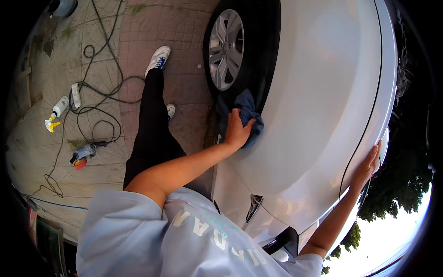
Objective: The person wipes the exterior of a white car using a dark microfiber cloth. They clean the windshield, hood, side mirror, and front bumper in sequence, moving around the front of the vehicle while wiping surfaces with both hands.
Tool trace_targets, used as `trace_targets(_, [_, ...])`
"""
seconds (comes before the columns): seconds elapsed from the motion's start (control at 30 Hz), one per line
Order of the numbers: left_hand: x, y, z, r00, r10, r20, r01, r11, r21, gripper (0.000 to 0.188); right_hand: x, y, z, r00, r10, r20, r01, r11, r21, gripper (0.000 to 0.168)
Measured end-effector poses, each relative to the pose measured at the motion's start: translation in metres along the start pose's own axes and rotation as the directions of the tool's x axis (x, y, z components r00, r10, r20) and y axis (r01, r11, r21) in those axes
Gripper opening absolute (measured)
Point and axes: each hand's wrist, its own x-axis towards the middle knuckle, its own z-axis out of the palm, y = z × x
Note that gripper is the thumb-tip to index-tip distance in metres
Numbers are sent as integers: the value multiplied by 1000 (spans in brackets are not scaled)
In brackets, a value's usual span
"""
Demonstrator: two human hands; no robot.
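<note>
My left hand (238,130) grips a crumpled blue cloth (254,128) against the pale fender (304,104) of a car, at the edge of the wheel arch. Part of the cloth hangs in the dark gap beside the tyre. Above it in the head view is the wheel with its silver alloy rim (226,50). My right hand (368,166) rests on the car's upper bodywork at the far right, past the hood seam. Its fingers look extended, with no object seen in them; the fingertips are partly hidden over the edge.
A side mirror (287,239) and a fender trim piece (254,207) are near my body. On the paving at left lie a spray bottle (60,106), a power strip (75,95), a corded polisher (84,152) and looped black cable (104,94). A container (63,8) stands at upper left.
</note>
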Motion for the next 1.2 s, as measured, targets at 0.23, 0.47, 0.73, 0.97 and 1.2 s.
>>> trace_targets(0.23, [37, 25, -2, 979, 160, -128, -177, 976, -131, 51, 0, -3, 0, 1000, -2, 7, 2, 1000, -21, 70])
trace_targets(0.47, [189, 117, -9, 928, 300, -219, -340, 924, -173, 59, -3, -1, 1, 999, 43, -2, -43, 999, -11, 68])
trace_targets(0.73, [222, 148, -27, 974, 222, -40, -223, 924, -311, 68, -2, -4, 1, 998, 62, 2, -62, 998, -14, 69])
trace_targets(0.97, [52, 32, -15, 994, 29, 102, -15, 991, -130, 67, -3, -2, -2, 1000, 16, 0, -16, 999, -37, 68])
trace_targets(1.2, [76, 36, -3, 996, 87, -17, -89, 983, -161, 69, -4, -1, 0, 999, 47, 5, -47, 999, 16, 65])
